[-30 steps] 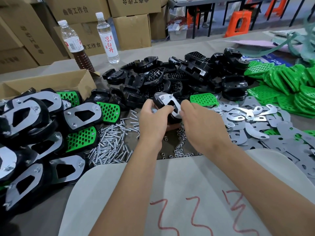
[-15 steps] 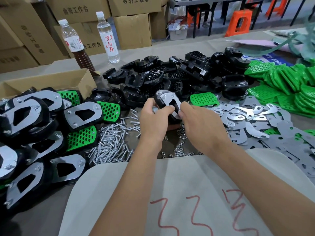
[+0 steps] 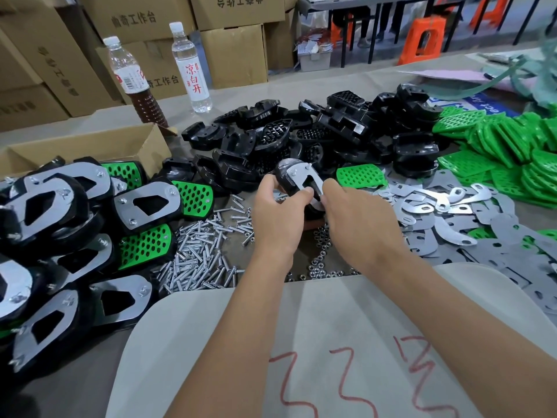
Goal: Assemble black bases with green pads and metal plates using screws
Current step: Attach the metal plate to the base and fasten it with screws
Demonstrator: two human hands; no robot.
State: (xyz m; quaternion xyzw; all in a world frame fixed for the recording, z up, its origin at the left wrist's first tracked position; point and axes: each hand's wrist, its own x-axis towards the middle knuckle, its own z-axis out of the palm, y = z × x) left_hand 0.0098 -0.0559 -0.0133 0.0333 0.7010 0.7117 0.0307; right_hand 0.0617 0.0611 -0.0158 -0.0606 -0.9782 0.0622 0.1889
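Mid-assembly step: both hands hold one black base (image 3: 286, 179) up in the centre of the frame, above the surface, with a metal plate (image 3: 303, 178) laid on its face. Left hand (image 3: 278, 215) grips the base from the left side, fingers curled round it, thumb on the plate edge. Right hand (image 3: 358, 218) pinches at the plate's right end, fingers curled; what sits between the fingertips is hidden, likely a screw or nut. One screw tip pokes up at the plate's upper corner. No green pad visible on this piece from this angle, cannot tell if fitted. Judgement: fastening the plate is underway, not done; next move calls for seating or tightening the remaining fastener while the left hand keeps plate holes lined up with the base, then setting the unit with the finished ones. Loose screws (image 3: 205, 254) lie in a heap just left of and below the hands, nuts (image 3: 321, 263) directly under the hands. Finished units (image 3: 147, 206) are stacked at lower left and left. Pile of bare black bases (image 3: 331, 134) is behind the hands, spare plates (image 3: 452, 224) at right, green pads (image 3: 512, 146) at upper right, one single green pad (image 3: 361, 176) just beside the right hand. Two bottles (image 3: 191, 67) and cardboard boxes (image 3: 235, 55) at upper left. Nothing blocks the hands; crowded piles close by could snag a set-down.
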